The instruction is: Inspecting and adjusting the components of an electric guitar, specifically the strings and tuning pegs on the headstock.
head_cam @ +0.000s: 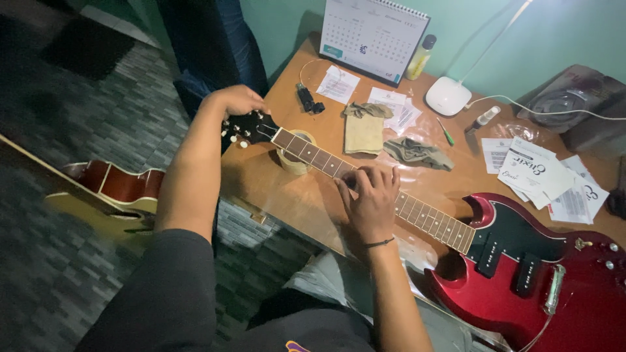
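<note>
Red and glossy, the electric guitar (pixel 521 261) lies flat across a wooden table (pixel 274 182), its double-cutaway body filling the lower right of the frame and its neck (pixel 417 212) running up and to the left toward the black headstock (pixel 251 127) just left of centre. Under the neck near the headstock sits a roll of tape (pixel 295 160), propping it off the tabletop.

The left hand (pixel 238 99), at upper centre-left, is curled around the top of the headstock beside the tuning pegs, fingers folded over its far edge. The right hand (pixel 370 199), in the middle of the frame, rests palm down on the fretboard with its fingers bent and their tips pressed on the frets; whether it pinches a string I cannot tell. A thin dark band circles that wrist.

Further back on the table lie a folded tan cloth (pixel 364 130), a crumpled grey rag (pixel 417 153), a small green-handled screwdriver (pixel 445 132) and loose printed paper packets (pixel 538 173) at the right. A desk calendar (pixel 373 36) stands against the green wall at top centre, with a yellow bottle (pixel 420 57) and a white lamp base (pixel 448 96) beside it. On the tiled floor at left lies an acoustic guitar (pixel 111 189).
</note>
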